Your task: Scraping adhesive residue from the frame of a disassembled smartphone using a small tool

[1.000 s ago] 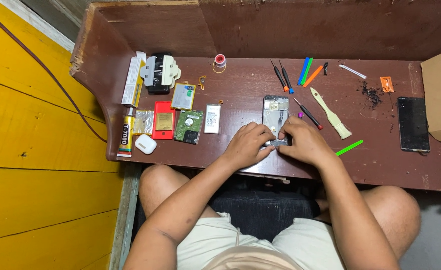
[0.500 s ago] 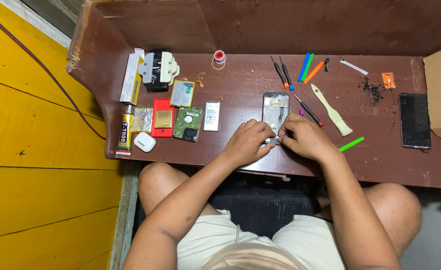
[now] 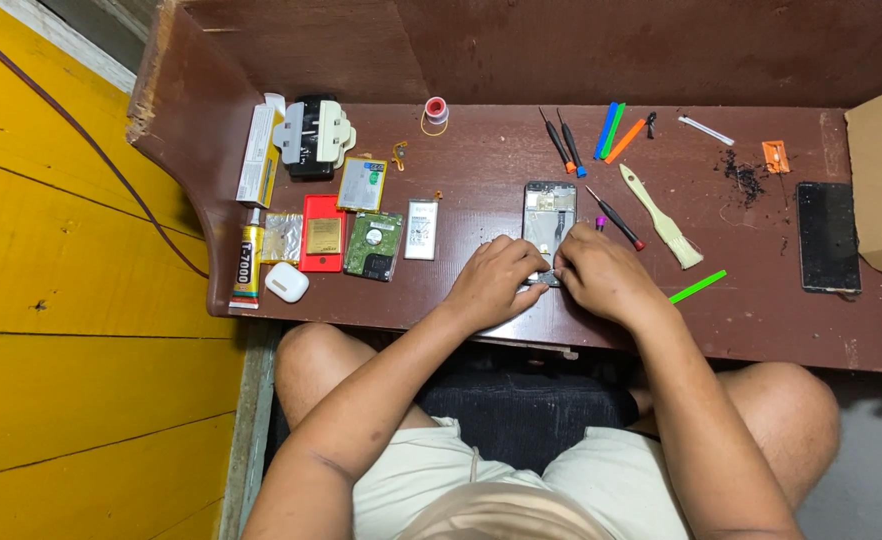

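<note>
An opened phone [image 3: 548,222], its back removed and its insides exposed, is laid on the brown worktop [image 3: 481,160] with its long axis running away from the person, so that its near end is met by both hands. The left hand [image 3: 494,281] is set just to the left of that near end and the right hand [image 3: 601,275] just to the right; the two are about equally near, and their fingertips are brought together over the phone's lower edge. Both hands are curled nearly closed in a pinching posture, and a small pale part or tool tip appears to be nipped between them at the phone's bottom edge, though which hand actually has hold of it cannot be told. A red-tipped screwdriver [image 3: 616,219] and a pale brush [image 3: 662,218] are laid just beyond the right hand, with a green plastic pry stick [image 3: 698,286] near its wrist. To the left, well apart from the left hand, a flat battery [image 3: 420,230], a bare hard drive [image 3: 373,246] and a red card [image 3: 322,233] are set in a row.
</note>
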